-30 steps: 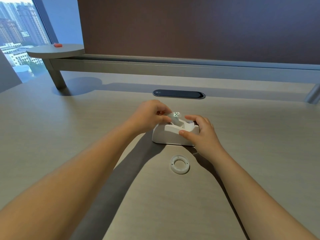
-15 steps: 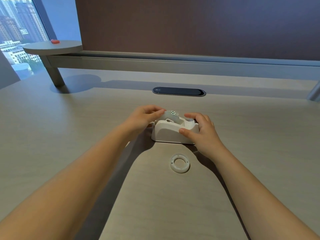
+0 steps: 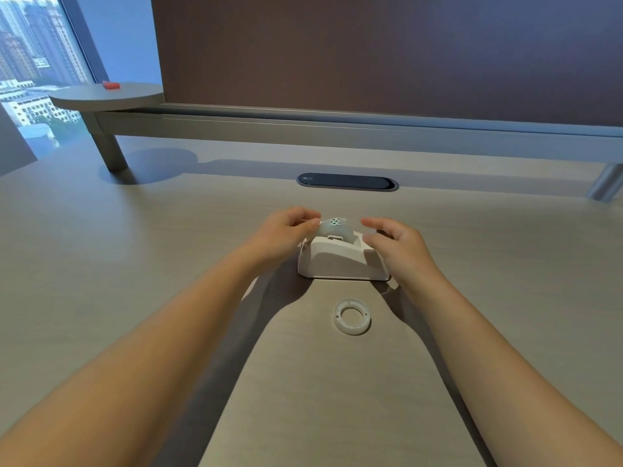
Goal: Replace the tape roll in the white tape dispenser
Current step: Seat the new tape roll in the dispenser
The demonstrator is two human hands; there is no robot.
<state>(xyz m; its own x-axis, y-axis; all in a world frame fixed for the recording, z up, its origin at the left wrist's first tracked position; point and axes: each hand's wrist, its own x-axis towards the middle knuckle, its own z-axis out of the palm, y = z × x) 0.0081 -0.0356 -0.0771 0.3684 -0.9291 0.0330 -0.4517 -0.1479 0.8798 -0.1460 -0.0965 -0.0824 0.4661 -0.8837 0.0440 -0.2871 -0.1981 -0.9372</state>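
Note:
The white tape dispenser (image 3: pixel 340 261) stands on the desk in the middle of the head view. A clear tape roll (image 3: pixel 335 228) with a pale patterned hub sits in its cradle. My left hand (image 3: pixel 286 232) is at the roll's left side, thumb and fingers pinched at its edge. My right hand (image 3: pixel 396 246) is at the dispenser's right end, fingers spread and curled, just off the body. An empty white tape core ring (image 3: pixel 352 316) lies flat on the desk in front of the dispenser.
A dark oval cable grommet (image 3: pixel 347 181) sits in the desk behind the dispenser. A raised grey rail (image 3: pixel 337 129) runs along the back, with a round side shelf (image 3: pixel 108 96) holding a small red item (image 3: pixel 111 84) at far left.
My right hand has let go of the dispenser's side and lifted slightly, fingers now spread. My left hand has pinched in at the roll's left edge. The roll sits lower in the cradle.

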